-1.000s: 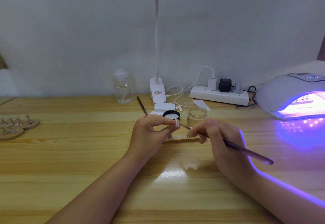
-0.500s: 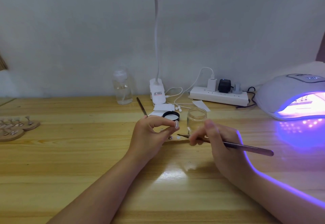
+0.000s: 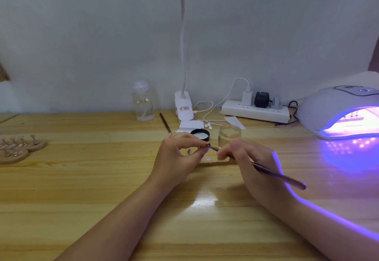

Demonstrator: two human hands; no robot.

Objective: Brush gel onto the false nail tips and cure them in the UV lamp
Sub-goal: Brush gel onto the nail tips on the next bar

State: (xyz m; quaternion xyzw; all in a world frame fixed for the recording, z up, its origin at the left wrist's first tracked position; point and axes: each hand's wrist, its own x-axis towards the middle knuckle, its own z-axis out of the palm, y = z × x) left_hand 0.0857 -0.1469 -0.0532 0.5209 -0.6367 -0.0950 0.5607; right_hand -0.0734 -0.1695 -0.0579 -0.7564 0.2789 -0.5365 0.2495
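Note:
My left hand (image 3: 180,156) pinches a small nail tip on its stand (image 3: 206,145) between thumb and forefinger, lifted just above a low wooden holder (image 3: 213,161) on the table. My right hand (image 3: 252,162) grips a thin brush (image 3: 276,175); its bristle end touches the nail tip. A small clear jar (image 3: 229,135) stands open just behind my hands, with its black lid (image 3: 200,134) to the left. The white UV lamp (image 3: 336,111) glows purple at the right edge, with more tips inside.
Round wooden holders with several nail tips (image 3: 18,148) lie at the far left. A clear bottle (image 3: 143,102), a second brush (image 3: 165,123), a desk lamp base (image 3: 184,109), a power strip (image 3: 255,112) and paper scraps line the back of the wooden table (image 3: 82,178).
My left hand has lifted the nail tip slightly higher off the wooden holder. My right hand swung the brush tip away from it, then back up to meet it.

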